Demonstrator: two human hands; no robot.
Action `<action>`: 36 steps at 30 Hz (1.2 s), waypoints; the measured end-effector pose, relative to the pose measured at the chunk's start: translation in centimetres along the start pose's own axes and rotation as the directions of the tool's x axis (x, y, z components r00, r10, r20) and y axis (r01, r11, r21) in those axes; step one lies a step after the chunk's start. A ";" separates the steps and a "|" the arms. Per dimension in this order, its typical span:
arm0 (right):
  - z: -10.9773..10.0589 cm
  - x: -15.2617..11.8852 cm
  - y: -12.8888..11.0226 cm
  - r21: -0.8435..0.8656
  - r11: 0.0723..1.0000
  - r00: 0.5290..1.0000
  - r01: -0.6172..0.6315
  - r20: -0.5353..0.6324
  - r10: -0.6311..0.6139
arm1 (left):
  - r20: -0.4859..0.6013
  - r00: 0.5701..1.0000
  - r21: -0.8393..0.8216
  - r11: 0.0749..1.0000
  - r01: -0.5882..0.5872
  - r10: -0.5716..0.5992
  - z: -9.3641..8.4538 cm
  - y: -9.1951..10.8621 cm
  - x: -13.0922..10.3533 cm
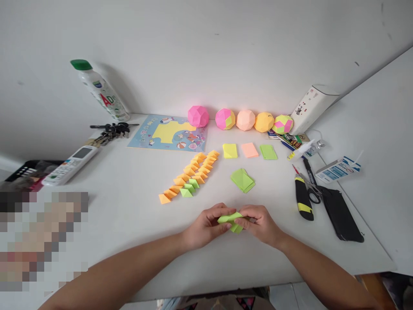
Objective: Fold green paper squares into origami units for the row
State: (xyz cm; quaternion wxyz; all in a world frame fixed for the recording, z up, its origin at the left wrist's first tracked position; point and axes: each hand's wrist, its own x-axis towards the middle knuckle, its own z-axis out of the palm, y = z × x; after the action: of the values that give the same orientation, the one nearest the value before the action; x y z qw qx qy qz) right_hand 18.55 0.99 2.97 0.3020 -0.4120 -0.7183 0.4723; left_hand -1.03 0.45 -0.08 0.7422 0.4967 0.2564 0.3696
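Observation:
A green paper square [236, 227], partly folded, is held between my two hands just above the table. My left hand [208, 224] pinches its left side, thumb in front and fingers behind. On the right side my right hand [260, 224] grips the same sheet in a like pinch. Beyond the hands lies a loose stack of green paper squares [242, 180]. To the left are rows of folded orange paper units [183, 175], with a few folded green units [187, 190] beside them.
Yellow [230, 150], peach [250, 150] and green note pads [268, 151] lie farther back. Several paper balls [245, 120] line the wall. A utility knife [303, 198], scissors [314, 193] and a black pouch [342, 215] lie right. A remote [71, 165], keys [111, 132] and a bottle [103, 94] stand left.

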 end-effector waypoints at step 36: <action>0.7 -0.4 -0.1 0.382 0.867 0.936 -0.319 -0.013 0.351 | -0.037 0.987 0.340 0.927 0.159 -0.156 0.7 1.1 -0.2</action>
State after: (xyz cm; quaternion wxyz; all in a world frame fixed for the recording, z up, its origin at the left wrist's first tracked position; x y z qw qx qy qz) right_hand 18.15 0.31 2.82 0.3176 -0.4844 -0.5196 0.6281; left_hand -1.00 0.18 1.24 0.6709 0.5940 0.3590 0.2611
